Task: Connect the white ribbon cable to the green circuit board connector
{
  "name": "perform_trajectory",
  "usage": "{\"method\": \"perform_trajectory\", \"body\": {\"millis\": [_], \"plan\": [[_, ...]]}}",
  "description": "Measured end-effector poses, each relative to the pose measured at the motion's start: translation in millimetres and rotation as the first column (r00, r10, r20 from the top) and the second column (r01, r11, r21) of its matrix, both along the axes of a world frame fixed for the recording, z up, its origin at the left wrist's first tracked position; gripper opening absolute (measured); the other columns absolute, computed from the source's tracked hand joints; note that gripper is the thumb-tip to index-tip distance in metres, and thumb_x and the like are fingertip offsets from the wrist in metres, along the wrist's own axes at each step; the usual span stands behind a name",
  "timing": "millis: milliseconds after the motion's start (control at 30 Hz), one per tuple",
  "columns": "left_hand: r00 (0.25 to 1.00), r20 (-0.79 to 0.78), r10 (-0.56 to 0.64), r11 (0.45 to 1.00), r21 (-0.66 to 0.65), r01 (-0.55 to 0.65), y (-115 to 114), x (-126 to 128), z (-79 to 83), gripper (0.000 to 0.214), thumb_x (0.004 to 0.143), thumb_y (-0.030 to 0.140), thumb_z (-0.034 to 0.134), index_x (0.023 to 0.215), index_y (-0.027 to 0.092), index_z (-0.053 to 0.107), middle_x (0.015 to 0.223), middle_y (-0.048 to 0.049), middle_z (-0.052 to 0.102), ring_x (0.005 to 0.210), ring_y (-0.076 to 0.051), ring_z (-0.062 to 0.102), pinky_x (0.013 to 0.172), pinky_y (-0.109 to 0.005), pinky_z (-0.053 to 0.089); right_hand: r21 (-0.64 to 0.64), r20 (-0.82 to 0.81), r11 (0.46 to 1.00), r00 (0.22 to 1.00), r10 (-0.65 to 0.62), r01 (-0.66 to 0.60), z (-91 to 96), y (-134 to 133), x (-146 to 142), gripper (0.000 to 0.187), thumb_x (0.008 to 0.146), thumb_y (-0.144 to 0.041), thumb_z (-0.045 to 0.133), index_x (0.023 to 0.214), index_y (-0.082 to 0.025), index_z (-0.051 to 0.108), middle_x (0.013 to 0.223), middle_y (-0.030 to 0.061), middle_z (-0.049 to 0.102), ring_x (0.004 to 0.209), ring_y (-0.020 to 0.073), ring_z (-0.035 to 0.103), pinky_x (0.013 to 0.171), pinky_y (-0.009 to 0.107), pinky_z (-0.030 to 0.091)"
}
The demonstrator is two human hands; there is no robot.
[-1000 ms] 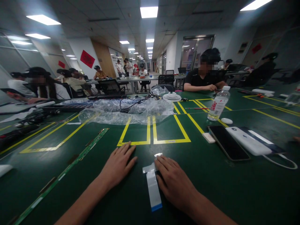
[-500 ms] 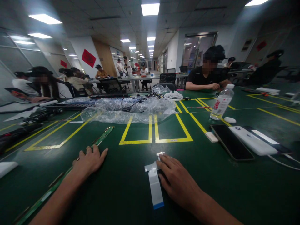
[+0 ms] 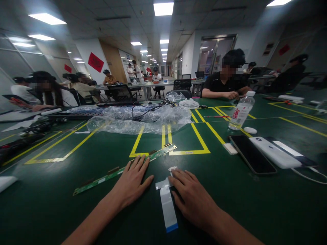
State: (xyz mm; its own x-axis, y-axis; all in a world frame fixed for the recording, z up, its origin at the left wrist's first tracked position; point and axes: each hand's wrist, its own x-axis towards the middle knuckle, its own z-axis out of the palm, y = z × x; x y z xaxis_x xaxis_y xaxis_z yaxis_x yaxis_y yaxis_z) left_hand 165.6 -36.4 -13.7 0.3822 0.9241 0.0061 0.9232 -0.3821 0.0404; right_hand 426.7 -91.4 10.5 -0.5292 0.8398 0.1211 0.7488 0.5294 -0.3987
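Left hand [image 3: 131, 182] apparently touches circuit board [image 3: 116, 174], right hand [image 3: 192, 192] ribbon cable [image 3: 168, 207]

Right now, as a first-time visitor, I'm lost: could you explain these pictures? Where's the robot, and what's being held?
There is no robot here: a person is working with two bare hands. The view comes from one camera worn on that person's head, looking forward and down.

On the green table, the left hand is spread, its fingers laid over a long, thin green circuit board. The right hand has its fingertips at the upper end of a pale flat ribbon with a blue tip. I can't tell whether it grips it.

Further off lie clear plastic wrap and, to the right, a bottle and a dark phone. Across the table sits another person in black.
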Motion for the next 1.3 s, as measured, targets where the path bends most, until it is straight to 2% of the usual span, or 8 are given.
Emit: {"method": "perform_trajectory", "body": {"millis": [167, 433, 833, 1300], "plan": [[0.992, 0.048, -0.118, 0.993, -0.015, 0.119, -11, 23, 4.7, 0.073, 0.099, 0.064, 0.029, 0.157, 0.022, 0.021, 0.163, -0.0086, 0.015, 0.15, -0.031, 0.013, 0.12, -0.055, 0.017, -0.02, 0.01, 1.0, 1.0, 0.014, -0.014, -1.9, -1, -3, 0.048, 0.097, -0.026, 0.047, 0.144, -0.02, 0.049, 0.154, 0.0117, 0.041, 0.143, 0.0264, 0.033, 0.118, 0.051, 0.023], [0.978, 0.084, -0.19, 0.981, -0.03, 0.193, -23, 54, 7.2, 0.069, 0.101, 0.061, 0.024, 0.158, 0.022, 0.022, 0.163, -0.0094, 0.017, 0.151, -0.028, 0.013, 0.121, -0.054, 0.016, -0.011, 0.007, 1.0, 1.0, 0.022, -0.022, -5.4, -2, -6, 0.049, 0.099, -0.027, 0.043, 0.146, -0.02, 0.046, 0.154, 0.0099, 0.041, 0.145, 0.0245, 0.03, 0.119, 0.052, 0.018], [0.97, 0.103, -0.222, 0.974, -0.021, 0.225, -21, 51, 4.9, 0.069, 0.101, 0.06, 0.027, 0.158, 0.023, 0.019, 0.163, -0.0088, 0.015, 0.151, -0.029, 0.012, 0.121, -0.054, 0.013, -0.022, 0.02, 0.999, 0.999, 0.045, -0.045, -5.4, -3, -6, 0.051, 0.1, -0.03, 0.041, 0.15, -0.018, 0.041, 0.156, 0.0113, 0.038, 0.146, 0.0255, 0.027, 0.12, 0.053, 0.016], [0.935, 0.105, -0.338, 0.934, -0.082, 0.347, -14, 38, 17.5, 0.071, 0.1, 0.058, 0.036, 0.159, 0.026, 0.013, 0.165, -0.0067, 0.01, 0.151, -0.024, 0.011, 0.123, -0.046, 0.01, -0.053, 0.029, 0.995, 0.996, 0.082, -0.081, 0.5, 3, 0, 0.051, 0.098, -0.027, 0.042, 0.149, -0.021, 0.043, 0.157, 0.0087, 0.036, 0.146, 0.0229, 0.027, 0.121, 0.049, 0.015]]}}
